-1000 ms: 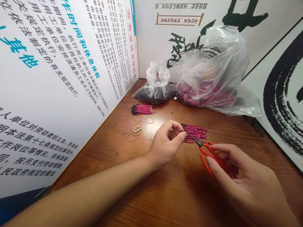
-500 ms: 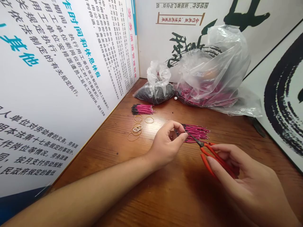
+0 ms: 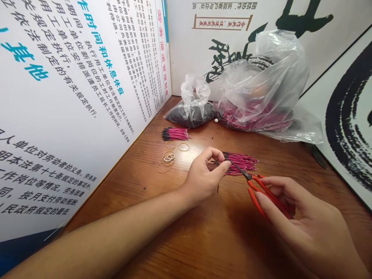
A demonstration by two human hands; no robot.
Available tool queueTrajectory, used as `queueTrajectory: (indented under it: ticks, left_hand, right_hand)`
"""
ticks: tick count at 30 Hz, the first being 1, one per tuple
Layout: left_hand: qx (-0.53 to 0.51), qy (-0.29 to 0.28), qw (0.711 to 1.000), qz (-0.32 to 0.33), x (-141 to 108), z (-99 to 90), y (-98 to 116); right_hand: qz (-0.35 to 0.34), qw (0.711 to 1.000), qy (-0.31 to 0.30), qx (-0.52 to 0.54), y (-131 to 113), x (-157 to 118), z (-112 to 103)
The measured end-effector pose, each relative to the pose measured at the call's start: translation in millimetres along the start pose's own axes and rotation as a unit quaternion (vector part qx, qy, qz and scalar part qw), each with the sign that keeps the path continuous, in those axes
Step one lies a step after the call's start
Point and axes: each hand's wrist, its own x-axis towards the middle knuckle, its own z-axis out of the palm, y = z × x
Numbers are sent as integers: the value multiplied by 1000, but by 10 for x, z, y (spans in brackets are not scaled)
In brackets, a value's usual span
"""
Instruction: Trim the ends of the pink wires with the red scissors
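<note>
My right hand [image 3: 308,217] grips the red handles of small scissors [image 3: 258,190], fingers through or around the loops. Their dark blades point up and left, with the tips at the fingertips of my left hand [image 3: 205,172]. Thumb and forefinger of that hand are pinched together; whatever small thing sits between them is hidden. Just behind them lies a loose bundle of magenta wires [image 3: 242,162] with black ends at the left and bare tips at the right. A short, dark, blurred sliver shows below my left hand.
Another wire bundle [image 3: 176,134] lies farther back at left, with several rubber bands [image 3: 164,167] in front of it. Behind stand a plastic bag of black pieces [image 3: 190,114] and a big clear bag of magenta wires [image 3: 261,112]. Printed panels [image 3: 87,97] wall in the wooden table [image 3: 186,248].
A dark sliver has appeared beneath my left hand. The scissor handles have drawn slightly closer together, while both hands stay nearly in place.
</note>
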Motion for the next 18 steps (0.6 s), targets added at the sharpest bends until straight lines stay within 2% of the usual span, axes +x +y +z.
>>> queueTrajectory:
  ticks: [18]
  left_hand:
    - [3, -4, 1000, 14, 6, -12, -31]
  right_hand:
    - [5, 1000, 2, 6, -2, 4, 13]
